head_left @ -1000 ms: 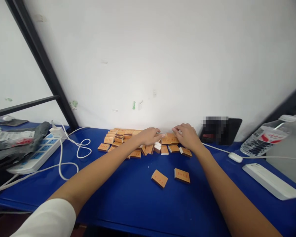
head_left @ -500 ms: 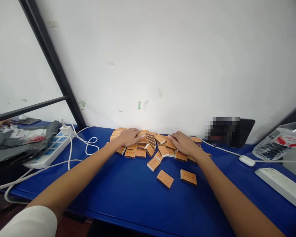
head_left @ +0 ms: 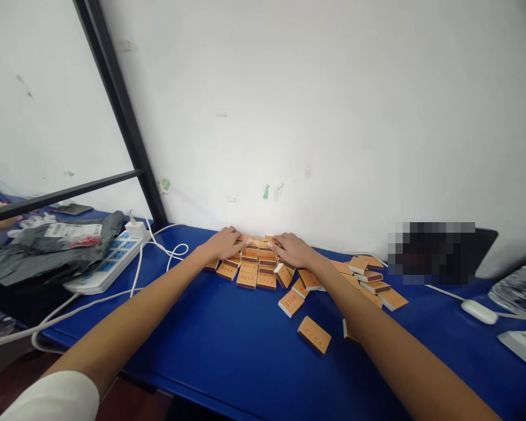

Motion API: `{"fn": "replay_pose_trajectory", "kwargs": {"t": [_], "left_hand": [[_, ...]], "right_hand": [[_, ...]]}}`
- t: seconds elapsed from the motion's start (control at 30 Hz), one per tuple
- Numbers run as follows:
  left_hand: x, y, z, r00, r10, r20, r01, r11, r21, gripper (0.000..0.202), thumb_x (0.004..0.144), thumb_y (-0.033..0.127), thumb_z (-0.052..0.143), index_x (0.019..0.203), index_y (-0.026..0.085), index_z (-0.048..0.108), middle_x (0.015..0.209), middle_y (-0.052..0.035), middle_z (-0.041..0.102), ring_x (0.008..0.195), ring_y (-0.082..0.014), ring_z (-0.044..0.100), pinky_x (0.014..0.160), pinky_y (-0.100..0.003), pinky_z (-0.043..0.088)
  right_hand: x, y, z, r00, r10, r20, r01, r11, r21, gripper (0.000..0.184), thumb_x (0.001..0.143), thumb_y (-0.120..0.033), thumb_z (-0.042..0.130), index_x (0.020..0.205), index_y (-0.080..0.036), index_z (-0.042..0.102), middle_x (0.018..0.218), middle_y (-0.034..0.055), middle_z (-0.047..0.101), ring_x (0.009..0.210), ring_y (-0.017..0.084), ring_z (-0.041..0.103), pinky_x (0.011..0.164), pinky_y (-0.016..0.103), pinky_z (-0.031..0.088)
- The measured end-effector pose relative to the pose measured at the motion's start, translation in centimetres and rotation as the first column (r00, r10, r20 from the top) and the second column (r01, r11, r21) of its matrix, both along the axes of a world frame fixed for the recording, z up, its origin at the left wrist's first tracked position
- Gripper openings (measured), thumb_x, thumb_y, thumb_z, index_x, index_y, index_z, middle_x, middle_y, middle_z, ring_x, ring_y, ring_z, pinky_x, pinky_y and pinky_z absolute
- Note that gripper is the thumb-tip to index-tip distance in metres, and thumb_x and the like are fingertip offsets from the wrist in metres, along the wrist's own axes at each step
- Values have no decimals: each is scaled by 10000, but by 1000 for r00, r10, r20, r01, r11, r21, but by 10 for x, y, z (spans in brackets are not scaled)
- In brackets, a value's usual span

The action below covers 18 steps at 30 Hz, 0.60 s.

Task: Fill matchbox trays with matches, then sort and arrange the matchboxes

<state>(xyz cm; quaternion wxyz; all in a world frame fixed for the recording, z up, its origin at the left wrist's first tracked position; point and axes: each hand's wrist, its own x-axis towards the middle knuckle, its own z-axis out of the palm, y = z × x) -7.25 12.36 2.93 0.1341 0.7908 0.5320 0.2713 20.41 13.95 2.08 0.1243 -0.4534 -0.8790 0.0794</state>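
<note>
A heap of several small orange matchboxes [head_left: 258,270] lies against the white wall at the back of the blue table [head_left: 228,345]. My left hand [head_left: 225,242] rests flat on the heap's left part, fingers stretched out. My right hand [head_left: 292,249] lies flat on the heap just right of it, fingers spread; the fingertips of both hands nearly meet. Loose matchboxes lie nearer me, one [head_left: 314,334] alone by my right forearm, another [head_left: 291,303] above it. More boxes [head_left: 374,280] are strewn to the right of my right arm.
A white power strip [head_left: 107,264] with white cables [head_left: 158,254] sits at the left beside a grey plastic bag [head_left: 52,248]. A black metal frame post [head_left: 123,117] rises at the left. At right are a dark screen [head_left: 464,254], a white mouse [head_left: 479,311] and a water bottle [head_left: 519,286].
Both hands have slid leftward over the heap and come closer together. The view has swung left, so the heap's boxes have been pushed and spread, some left behind at the right.
</note>
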Motion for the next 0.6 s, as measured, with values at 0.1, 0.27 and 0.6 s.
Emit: {"fn": "replay_pose_trajectory", "kwargs": {"t": [0.1,0.27,0.6], "left_hand": [[1,-13,-5,993,-17,-118,19,1000,12,597,882,770,540,890,197,710,1103,-164,674,1155,-350,616,1100,-451,432],[-1,-53,-9,942,-18,-335,31,999,34,733,1024,724,265,1151,141,690,1276,-189,623,1219,-346,568,1091,-464,430],[26,-56,15,951,-87,-298,97,995,19,798,1039,714,222,1417,131,613,1459,-211,589,1367,-367,521,1121,-492,408]], "right_hand": [[-1,-14,-3,1000,-7,16,7,1000,9,624,1082,-594,300,1340,-156,660,1248,200,675,1220,337,577,1026,442,437],[-1,-66,2,999,25,20,-26,1000,14,665,1069,-638,294,1341,-156,664,1229,199,667,1174,340,579,1019,468,446],[71,-62,4,958,-286,25,280,951,134,638,1074,-575,303,1372,-136,659,1362,230,638,1295,394,536,1084,541,410]]}}
